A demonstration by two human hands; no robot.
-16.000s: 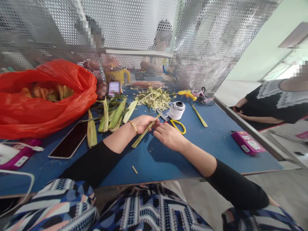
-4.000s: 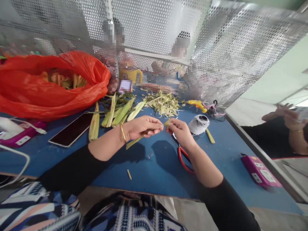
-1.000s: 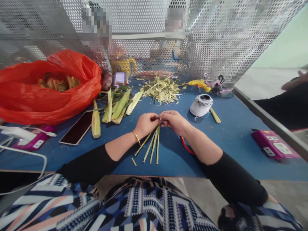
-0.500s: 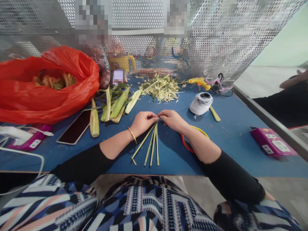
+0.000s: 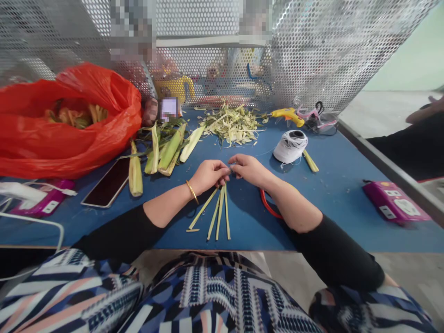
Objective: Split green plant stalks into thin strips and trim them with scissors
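Note:
My left hand (image 5: 210,175) is closed in a pinch around the upper ends of several narrow pale-green husk strips (image 5: 219,212). Their lower ends fan out toward the table's front edge. Just beside it, my right hand (image 5: 247,168) has its thumb and fingertips pinched, with the index finger raised a little. A thin white thread (image 5: 265,153) runs from the spool (image 5: 290,147) toward the right fingers, and its end is hidden among them. A short strip piece (image 5: 193,230) lies at the tip of the leftmost strip.
Husk shavings (image 5: 233,125) are heaped at the back, with husk pieces (image 5: 171,150) to their left. A red bag (image 5: 114,138), a phone (image 5: 107,184), a yellow glue gun (image 5: 287,115), a red ring (image 5: 269,206) and a purple power strip (image 5: 395,201) surround the work area. Perforated metal stands behind.
My left fingers now cover more of the strips' upper ends. The right index finger has lifted and the fingertips have parted slightly from the left hand. The leftmost strip's tip has shifted.

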